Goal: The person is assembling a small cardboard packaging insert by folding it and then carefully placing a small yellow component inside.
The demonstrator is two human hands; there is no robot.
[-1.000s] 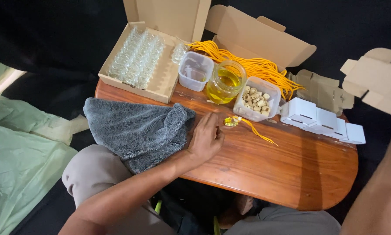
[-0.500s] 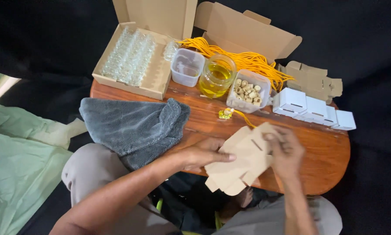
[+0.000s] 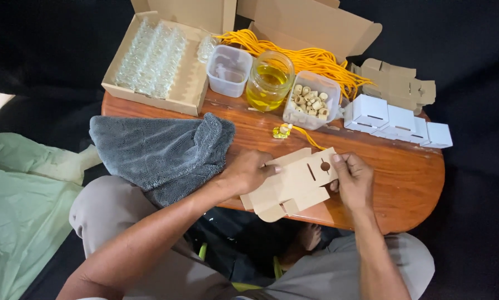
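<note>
Wooden worktop (image 3: 405,172) carries a grey towel (image 3: 155,153) left of both grips. Flat cardboard box blank (image 3: 294,183) sits between left hand (image 3: 249,172) and right hand (image 3: 352,180), each closed on one edge.

A flat, die-cut brown cardboard box blank (image 3: 294,186) is held between both hands over the worktop's near edge. At the far left stands an open brown cardboard box of small clear glass bottles (image 3: 155,61). At the far right sit three folded white boxes (image 3: 396,122), with more brown blanks (image 3: 396,83) behind.
</note>
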